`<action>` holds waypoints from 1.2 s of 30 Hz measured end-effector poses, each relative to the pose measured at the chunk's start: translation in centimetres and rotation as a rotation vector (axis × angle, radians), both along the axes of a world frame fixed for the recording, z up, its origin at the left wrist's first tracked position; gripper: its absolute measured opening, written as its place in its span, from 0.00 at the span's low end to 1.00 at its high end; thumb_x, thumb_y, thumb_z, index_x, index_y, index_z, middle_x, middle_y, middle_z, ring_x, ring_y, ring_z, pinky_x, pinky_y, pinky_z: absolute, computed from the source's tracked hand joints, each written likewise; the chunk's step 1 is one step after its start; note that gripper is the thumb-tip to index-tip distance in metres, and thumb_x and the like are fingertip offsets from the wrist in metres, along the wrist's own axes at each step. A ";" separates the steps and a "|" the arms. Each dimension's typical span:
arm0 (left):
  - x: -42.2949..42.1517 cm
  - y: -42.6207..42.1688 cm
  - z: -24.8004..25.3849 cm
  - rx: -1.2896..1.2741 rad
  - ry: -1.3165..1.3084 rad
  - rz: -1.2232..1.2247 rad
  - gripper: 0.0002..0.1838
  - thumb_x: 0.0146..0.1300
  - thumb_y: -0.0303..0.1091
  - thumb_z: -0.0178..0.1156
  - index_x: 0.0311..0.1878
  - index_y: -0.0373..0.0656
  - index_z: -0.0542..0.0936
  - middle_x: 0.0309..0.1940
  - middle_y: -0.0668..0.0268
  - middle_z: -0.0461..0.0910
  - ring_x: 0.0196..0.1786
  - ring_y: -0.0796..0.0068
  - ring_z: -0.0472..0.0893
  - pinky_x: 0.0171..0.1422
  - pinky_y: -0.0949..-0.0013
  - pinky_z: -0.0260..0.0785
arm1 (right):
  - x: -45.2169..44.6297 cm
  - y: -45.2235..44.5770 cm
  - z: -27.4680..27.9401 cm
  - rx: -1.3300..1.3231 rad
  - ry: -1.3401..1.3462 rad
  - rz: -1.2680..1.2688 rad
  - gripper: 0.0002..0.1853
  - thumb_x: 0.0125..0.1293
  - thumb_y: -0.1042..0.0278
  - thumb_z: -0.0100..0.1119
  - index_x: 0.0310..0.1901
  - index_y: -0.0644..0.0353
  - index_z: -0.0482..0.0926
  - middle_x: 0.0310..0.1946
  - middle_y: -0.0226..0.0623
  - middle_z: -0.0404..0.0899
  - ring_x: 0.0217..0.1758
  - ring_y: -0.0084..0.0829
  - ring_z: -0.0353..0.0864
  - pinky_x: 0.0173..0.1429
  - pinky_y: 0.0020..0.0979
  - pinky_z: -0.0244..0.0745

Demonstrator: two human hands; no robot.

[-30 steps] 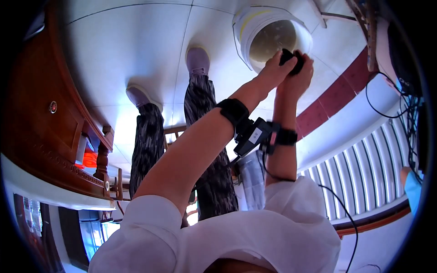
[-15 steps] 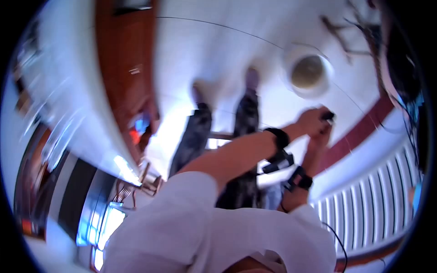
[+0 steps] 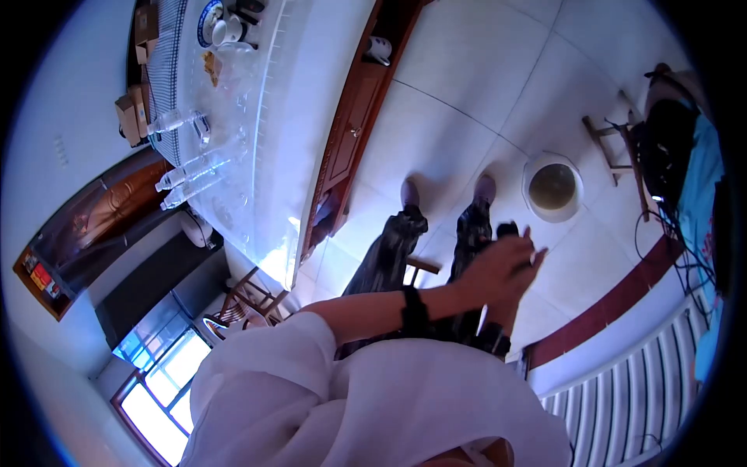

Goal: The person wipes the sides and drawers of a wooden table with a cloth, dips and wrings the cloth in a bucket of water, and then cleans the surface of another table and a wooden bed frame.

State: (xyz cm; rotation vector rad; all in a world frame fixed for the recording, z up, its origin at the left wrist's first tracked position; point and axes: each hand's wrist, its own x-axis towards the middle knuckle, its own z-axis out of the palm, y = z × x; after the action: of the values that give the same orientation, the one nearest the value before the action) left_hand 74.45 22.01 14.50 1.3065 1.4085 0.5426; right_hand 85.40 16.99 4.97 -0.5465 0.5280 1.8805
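My left hand [image 3: 490,271] and my right hand [image 3: 515,289] are together in front of my lap, the left partly covering the right. My left fingers are bent against the right hand, and what they hold, if anything, is hidden. Some fingers of my right hand stretch out. A small black object [image 3: 507,229] shows at the upper edge of my left hand; I cannot tell whether it is held or worn. Black bands circle both wrists. Beyond the hands, a white bucket [image 3: 576,204] with murky brown contents stands on the tiled floor.
A plastic-covered table [image 3: 292,93] on the left bears clear bottles [image 3: 187,180] and a cup [image 3: 227,31]. Below it is a red-brown cabinet [image 3: 354,128]. Wooden stool legs [image 3: 611,152], dark cables [image 3: 689,265] and a white slatted surface [image 3: 622,389] are on the right.
The view has swung, bringing more of the table and bottles in from the left. My hands stay together and appear lower and further left. The picture is sharper.
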 end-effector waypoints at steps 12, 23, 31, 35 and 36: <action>-17.1 0.7 2.3 -0.748 -0.023 0.197 0.33 0.59 0.48 0.59 0.60 0.33 0.66 0.49 0.50 0.76 0.53 0.62 0.77 0.58 0.64 0.67 | -17.7 5.5 1.4 -0.366 -0.413 0.598 0.20 0.58 0.59 0.65 0.48 0.62 0.75 0.39 0.34 0.78 0.42 0.28 0.78 0.50 0.26 0.73; -39.4 19.4 -3.2 0.657 0.857 -0.359 0.23 0.59 0.33 0.61 0.60 0.49 0.72 0.66 0.60 0.63 0.66 0.57 0.65 0.66 0.58 0.61 | -29.9 9.9 -4.7 -0.321 -0.341 0.229 0.24 0.56 0.68 0.66 0.53 0.56 0.69 0.45 0.36 0.76 0.47 0.33 0.79 0.49 0.33 0.77; -43.0 31.6 -8.6 0.899 1.103 -0.809 0.32 0.70 0.51 0.38 0.70 0.42 0.54 0.70 0.50 0.53 0.72 0.51 0.51 0.74 0.55 0.39 | -40.9 7.9 -7.4 -0.359 -0.310 0.405 0.28 0.65 0.55 0.56 0.63 0.56 0.62 0.51 0.37 0.73 0.54 0.29 0.74 0.54 0.31 0.71; -43.7 32.3 -11.7 1.037 0.621 -0.607 0.26 0.69 0.54 0.43 0.66 0.55 0.66 0.69 0.62 0.59 0.71 0.59 0.57 0.70 0.53 0.49 | -46.0 7.9 -7.4 -0.185 -0.329 0.450 0.31 0.71 0.43 0.35 0.68 0.53 0.56 0.64 0.40 0.60 0.68 0.35 0.57 0.70 0.36 0.50; -43.8 32.3 -11.5 1.020 0.674 -0.618 0.28 0.69 0.56 0.37 0.66 0.52 0.66 0.69 0.59 0.59 0.70 0.54 0.57 0.72 0.53 0.46 | -46.3 9.2 -7.3 -0.118 -0.429 0.465 0.30 0.72 0.43 0.33 0.68 0.51 0.56 0.66 0.41 0.57 0.70 0.38 0.55 0.72 0.36 0.46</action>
State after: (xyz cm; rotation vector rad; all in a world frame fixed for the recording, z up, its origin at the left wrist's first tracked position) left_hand 30.64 54.29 3.01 2.8217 1.1119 0.3998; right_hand 39.08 26.15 -2.37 -1.1988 0.2366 2.0843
